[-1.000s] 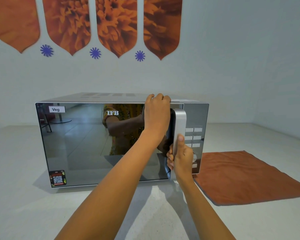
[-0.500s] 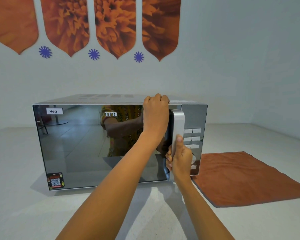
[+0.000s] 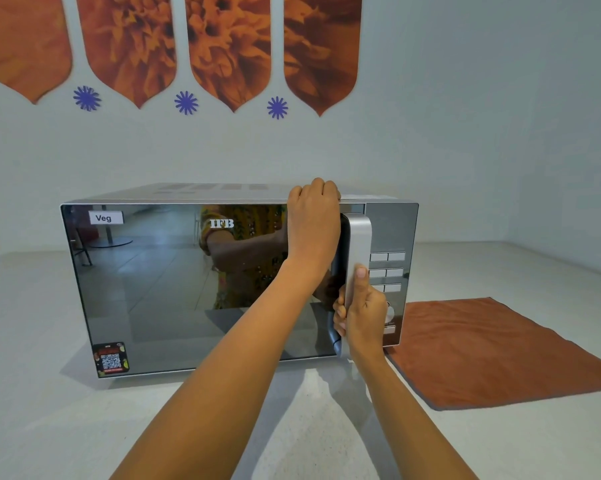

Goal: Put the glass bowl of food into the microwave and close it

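A silver microwave (image 3: 153,289) with a mirrored door stands on the white counter, its door flush with the body. My left hand (image 3: 313,223) rests on the top front edge of the microwave, fingers curled over it. My right hand (image 3: 361,313) is wrapped around the lower part of the silver door handle (image 3: 359,237), thumb pointing up along it. No glass bowl shows anywhere; the mirrored door hides the inside.
An orange cloth (image 3: 493,351) lies flat on the counter right of the microwave. The control panel (image 3: 391,265) with buttons and a knob sits beside the handle. A white wall with orange flower panels (image 3: 223,46) rises behind.
Both hands keep the same hold on the microwave. The view has shifted slightly, and the microwave sits a little lower and to the left in the frame.
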Demonstrator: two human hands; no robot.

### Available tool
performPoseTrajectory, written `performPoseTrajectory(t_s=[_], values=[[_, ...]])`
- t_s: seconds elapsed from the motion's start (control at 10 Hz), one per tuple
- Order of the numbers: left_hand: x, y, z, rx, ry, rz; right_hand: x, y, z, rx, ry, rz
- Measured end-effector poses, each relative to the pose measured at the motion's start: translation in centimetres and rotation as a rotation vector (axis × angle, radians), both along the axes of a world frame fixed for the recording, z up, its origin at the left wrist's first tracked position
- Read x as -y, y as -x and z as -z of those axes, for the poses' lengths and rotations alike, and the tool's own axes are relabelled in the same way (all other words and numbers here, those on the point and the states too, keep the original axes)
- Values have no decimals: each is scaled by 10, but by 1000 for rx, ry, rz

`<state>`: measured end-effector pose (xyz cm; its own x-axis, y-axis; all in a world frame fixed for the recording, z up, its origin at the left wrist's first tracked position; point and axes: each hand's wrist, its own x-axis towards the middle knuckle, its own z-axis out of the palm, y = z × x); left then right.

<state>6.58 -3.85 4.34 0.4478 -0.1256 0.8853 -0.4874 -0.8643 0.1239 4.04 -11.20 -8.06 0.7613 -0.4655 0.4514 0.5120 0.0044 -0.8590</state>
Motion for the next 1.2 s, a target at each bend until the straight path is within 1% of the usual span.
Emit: performPoseTrajectory(t_s=[0.6, 0.7, 0.8, 0.9, 1.0, 1.1, 1.2], values=[[-2, -10, 4, 35, 31, 59, 0, -10, 2, 43, -34, 5], [-6, -10, 6, 38, -14, 81, -1, -9, 2, 46, -22, 17], [-16, -7, 12, 49, -94, 126, -1, -10, 4, 40, 26, 79], [-32, -2, 22, 91, -163, 193, -3, -6, 7, 77, 162, 242], [-50, 3, 41, 97, -142, 214, -7, 2, 10, 103, 349, 446], [-69, 8, 67, 88, -68, 139, -14, 8, 8, 121, 407, 585], [-87, 15, 91, 82, -34, -8, -26, 13, 3, 236, 624, 706]])
